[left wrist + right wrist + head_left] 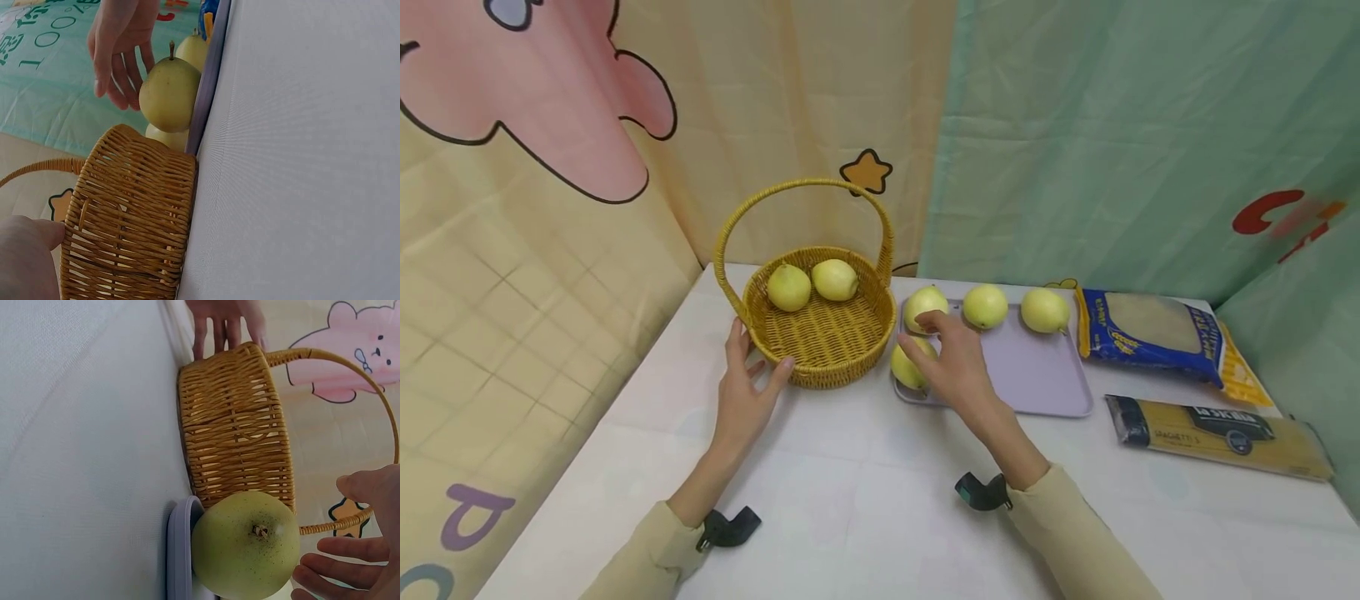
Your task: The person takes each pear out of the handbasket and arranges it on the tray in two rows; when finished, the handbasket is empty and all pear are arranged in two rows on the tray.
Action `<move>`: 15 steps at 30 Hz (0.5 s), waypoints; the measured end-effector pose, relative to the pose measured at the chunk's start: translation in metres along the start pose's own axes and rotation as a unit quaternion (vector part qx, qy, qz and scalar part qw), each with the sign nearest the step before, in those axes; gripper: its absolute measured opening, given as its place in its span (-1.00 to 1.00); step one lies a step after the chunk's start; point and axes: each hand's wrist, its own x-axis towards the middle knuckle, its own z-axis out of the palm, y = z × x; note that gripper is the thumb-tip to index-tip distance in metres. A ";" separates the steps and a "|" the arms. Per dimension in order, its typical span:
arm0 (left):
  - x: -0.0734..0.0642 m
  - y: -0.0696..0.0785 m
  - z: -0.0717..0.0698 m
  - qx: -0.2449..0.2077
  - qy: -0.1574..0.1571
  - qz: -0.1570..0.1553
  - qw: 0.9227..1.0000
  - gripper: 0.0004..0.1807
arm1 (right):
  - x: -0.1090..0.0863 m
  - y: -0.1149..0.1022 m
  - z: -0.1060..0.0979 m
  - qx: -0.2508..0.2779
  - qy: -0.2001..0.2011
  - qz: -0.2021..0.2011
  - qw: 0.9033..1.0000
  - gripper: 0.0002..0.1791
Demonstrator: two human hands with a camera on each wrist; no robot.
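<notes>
Head view: pears (985, 306) left of "la Sicilia" spaghetti (1277, 447).

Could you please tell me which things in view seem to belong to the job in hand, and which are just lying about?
Likely part of the job:
wicker basket, holding two pears
lilac tray
four pears on the tray

Apparently just lying about:
spaghetti packet
blue-and-yellow packet, contents unclear

On my feeds, the head view faces forward and down at the basket (829, 375) from farther back; tilted wrist views share it close, left from its left, right from its right
</notes>
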 end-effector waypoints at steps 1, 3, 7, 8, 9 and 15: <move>0.000 0.000 0.000 -0.001 0.001 0.000 1.000 0.07 | 0.001 -0.001 0.001 0.001 0.000 -0.002 1.000 -0.51; 0.000 0.000 -0.001 -0.002 0.002 0.000 1.000 0.08 | 0.002 -0.003 0.003 0.002 0.000 -0.008 1.000 -0.50; 0.000 0.001 -0.001 -0.004 0.001 -0.001 1.000 0.08 | 0.007 -0.010 0.007 0.018 0.002 -0.022 1.000 -0.49; 0.001 0.001 -0.001 -0.004 0.000 -0.001 1.000 0.08 | 0.009 -0.012 0.009 0.022 0.002 -0.025 0.999 -0.49; 0.001 0.001 -0.001 -0.004 0.000 -0.001 1.000 0.08 | 0.011 -0.015 0.011 0.026 0.004 -0.030 0.999 -0.49; -0.001 0.000 0.000 -0.001 0.000 -0.003 1.000 0.08 | 0.022 -0.030 0.025 0.031 0.008 -0.050 0.998 -0.47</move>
